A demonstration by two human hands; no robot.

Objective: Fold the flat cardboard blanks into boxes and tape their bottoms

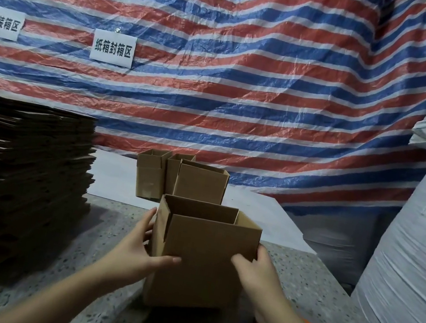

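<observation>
Upright box (203, 256) on the bench (299, 279), open end up, clasped between both hands. Left hand (137, 250) and right hand (258, 269) equally near, fingers wrapped round opposite side walls. Three finished boxes (183, 179) just behind.

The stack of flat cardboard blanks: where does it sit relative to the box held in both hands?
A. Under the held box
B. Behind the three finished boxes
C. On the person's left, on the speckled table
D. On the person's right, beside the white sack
C: the stack of flat blanks rises on the left of the speckled table, apart from the box that the left hand and right hand hold.
</observation>
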